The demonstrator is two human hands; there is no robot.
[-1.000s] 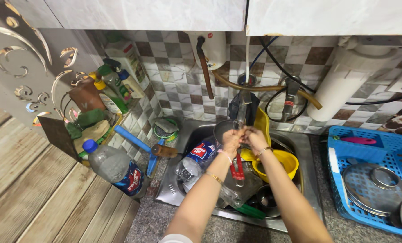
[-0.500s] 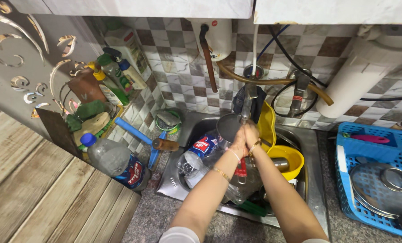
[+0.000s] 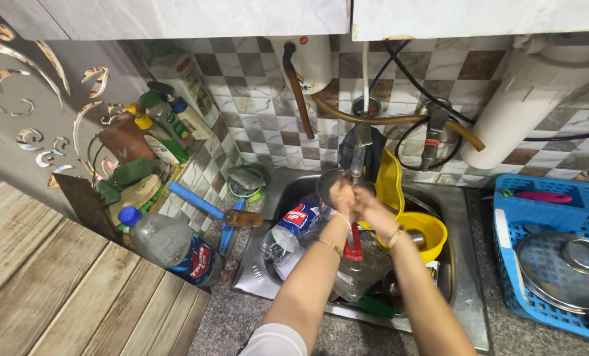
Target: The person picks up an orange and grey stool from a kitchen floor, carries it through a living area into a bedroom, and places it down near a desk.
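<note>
While both hands meet under the tap, this looks like rinsing in mid-step, not finished. Left hand sits directly below the spout, fingers curled; whether they grip anything I cannot tell. Right hand is just beside it, touching or nearly so, fingers loosely bent; nothing clearly held there either. A red-handled utensil stands just below the hands in the sink, apparently not gripped.

Left to do, judging by the load: sink is full. Yellow bowl right of the tap, clear plastic bottle left of it, a green-handled item at the sink's front edge, a clear container beneath the hands.

Possibly done: blue rack, right of the sink, holds a glass lid and a pink utensil.
</note>
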